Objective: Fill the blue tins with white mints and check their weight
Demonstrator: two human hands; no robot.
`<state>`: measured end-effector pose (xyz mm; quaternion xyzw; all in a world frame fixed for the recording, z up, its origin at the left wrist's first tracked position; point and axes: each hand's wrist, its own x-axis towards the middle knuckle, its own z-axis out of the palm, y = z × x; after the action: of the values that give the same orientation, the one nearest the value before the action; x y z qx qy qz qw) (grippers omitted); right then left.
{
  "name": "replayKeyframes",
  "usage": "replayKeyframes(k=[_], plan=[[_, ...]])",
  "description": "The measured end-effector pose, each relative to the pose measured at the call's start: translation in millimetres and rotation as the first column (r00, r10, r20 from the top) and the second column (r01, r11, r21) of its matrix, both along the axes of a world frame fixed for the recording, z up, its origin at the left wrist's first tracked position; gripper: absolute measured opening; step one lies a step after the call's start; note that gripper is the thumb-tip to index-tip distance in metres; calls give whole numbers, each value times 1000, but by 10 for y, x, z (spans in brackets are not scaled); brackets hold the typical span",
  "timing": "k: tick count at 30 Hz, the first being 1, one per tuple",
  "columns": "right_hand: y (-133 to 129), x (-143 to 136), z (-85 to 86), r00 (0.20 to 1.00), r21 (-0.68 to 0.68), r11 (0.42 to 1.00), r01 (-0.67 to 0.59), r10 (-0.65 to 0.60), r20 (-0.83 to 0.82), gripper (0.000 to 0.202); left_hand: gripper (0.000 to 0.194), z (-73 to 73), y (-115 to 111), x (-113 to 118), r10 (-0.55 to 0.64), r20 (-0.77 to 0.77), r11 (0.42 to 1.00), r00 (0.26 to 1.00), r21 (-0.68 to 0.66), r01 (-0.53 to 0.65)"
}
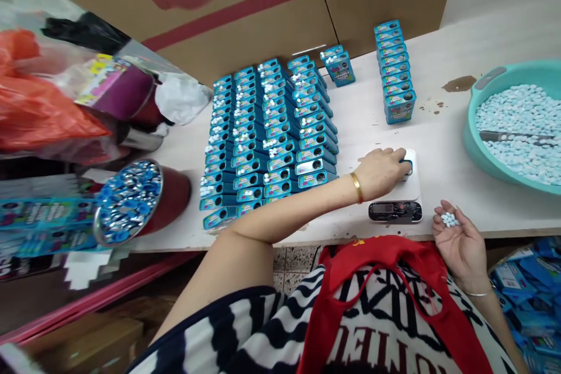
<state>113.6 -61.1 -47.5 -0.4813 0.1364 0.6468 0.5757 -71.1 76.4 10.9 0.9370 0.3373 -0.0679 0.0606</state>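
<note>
My left hand (382, 174), a gold bracelet on its wrist, reaches over the white digital scale (409, 191). Its fingers are closed round a small blue candy box (407, 170), mostly hidden under them, at the scale's platform. The display (383, 208) seems to read 0.0. Palm up by the table's front edge, my right hand (462, 242) cups a few pale candies (449, 220) with its fingers curled. Left of the scale stand several rows of blue candy boxes (280, 160), many with pale candies on their tops.
A turquoise basin (475, 123) of pale candies stands at the right. Another column of blue boxes (398, 106) and two boxes (340, 70) stand farther back, before a large carton (377, 0). A red bucket (175, 193) of blue-and-silver pieces is left; blue packs (532, 292) lie lower right.
</note>
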Motion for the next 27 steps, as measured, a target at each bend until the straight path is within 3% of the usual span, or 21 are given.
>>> replayKeyframes(k=[3, 6, 9, 12, 17, 21, 27], plan=[[-17, 14, -8, 1000, 10, 1000, -1, 1, 7, 22, 19, 8, 14, -54, -4, 51, 1000, 999, -7, 4], [-19, 12, -18, 1000, 22, 1000, -22, 22, 14, 23, 24, 88, 21, -198, 34, 230, 999, 973, -4, -34], [-9, 1, -21, 999, 10, 999, -31, 31, 23, 24, 25, 205, 35, -426, 131, 478, 988, 868, 14, -157], [12, -14, -18, 998, -16, 999, -36, 37, 42, 26, 22, 263, 35, -672, 236, 629, 954, 740, -4, -301], [53, -44, -29, 994, -21, 996, -87, 89, 67, 27, 16, 88, -42, -898, 355, 680, 916, 642, -117, -383], [84, -76, -41, 990, -13, 993, -116, 117, 73, 25, 13, -101, -112, -897, 388, 676, 912, 626, -182, -369], [104, -96, -39, 991, -23, 994, -111, 112, 79, 25, 24, -183, -140, -855, 376, 641, 925, 669, -222, -308]])
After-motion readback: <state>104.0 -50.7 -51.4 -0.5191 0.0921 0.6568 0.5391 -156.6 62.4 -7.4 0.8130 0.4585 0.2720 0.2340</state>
